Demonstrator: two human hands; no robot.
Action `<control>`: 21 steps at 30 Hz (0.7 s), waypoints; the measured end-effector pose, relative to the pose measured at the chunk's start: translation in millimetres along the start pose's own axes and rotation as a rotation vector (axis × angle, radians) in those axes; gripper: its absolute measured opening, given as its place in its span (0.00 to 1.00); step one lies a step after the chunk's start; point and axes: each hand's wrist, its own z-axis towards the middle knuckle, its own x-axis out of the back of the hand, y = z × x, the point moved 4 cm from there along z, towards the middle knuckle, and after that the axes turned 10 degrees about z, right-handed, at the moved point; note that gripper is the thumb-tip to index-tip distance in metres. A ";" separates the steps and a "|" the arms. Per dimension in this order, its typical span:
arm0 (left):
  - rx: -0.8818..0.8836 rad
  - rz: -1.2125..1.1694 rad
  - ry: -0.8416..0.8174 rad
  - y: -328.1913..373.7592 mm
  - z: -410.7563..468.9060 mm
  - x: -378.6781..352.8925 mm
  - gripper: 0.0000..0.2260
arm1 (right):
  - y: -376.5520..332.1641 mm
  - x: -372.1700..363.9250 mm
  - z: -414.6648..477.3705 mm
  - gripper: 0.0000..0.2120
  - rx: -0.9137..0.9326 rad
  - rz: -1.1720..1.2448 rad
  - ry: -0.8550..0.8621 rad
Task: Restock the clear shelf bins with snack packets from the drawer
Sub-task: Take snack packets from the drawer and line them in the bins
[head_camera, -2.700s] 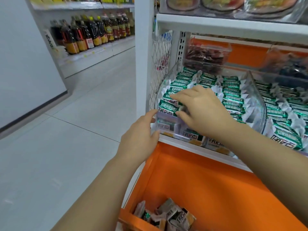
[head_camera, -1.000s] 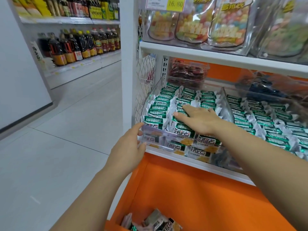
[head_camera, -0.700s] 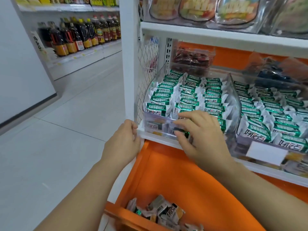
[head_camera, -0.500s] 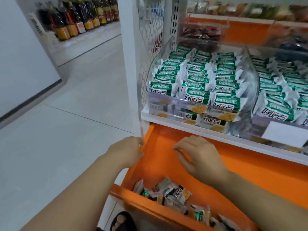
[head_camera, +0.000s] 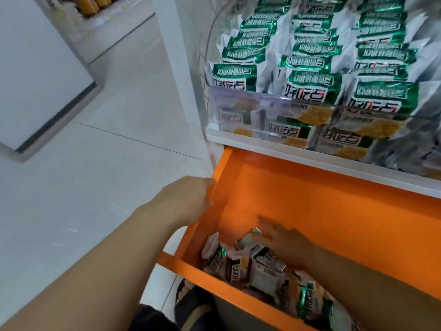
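Forearms (head_camera: pixel 95 271) bare; dark open sandal (head_camera: pixel 205 298); dark trouser leg (head_camera: pixel 152 317).

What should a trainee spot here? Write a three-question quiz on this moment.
1. True or false: the right hand is inside the orange drawer.
2. Fill in: the loose packets lie along the drawer's ___ wall, nearest the person.
3. The left hand is: A) at the drawer's left wall, B) on the packets, C) gripping the right hand.
Key: 1 true; 2 front; 3 A.
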 end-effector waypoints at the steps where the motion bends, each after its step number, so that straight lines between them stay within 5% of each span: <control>1: 0.003 0.009 0.001 0.8 0.3 0.3 0.25 | 1.4 -3.1 4.2 0.33 0.022 -0.038 -0.001; 6: -0.005 0.048 0.012 6.4 1.0 4.4 0.22 | 5.1 -13.8 24.6 0.31 0.146 -0.182 -0.038; 9: -0.006 0.070 0.016 7.8 1.6 6.1 0.21 | 16.3 -17.3 29.9 0.42 0.139 -0.179 0.042; 21: -0.021 0.145 -0.049 13.6 -3.4 9.1 0.25 | 37.6 3.5 -16.3 0.48 -0.087 0.192 0.085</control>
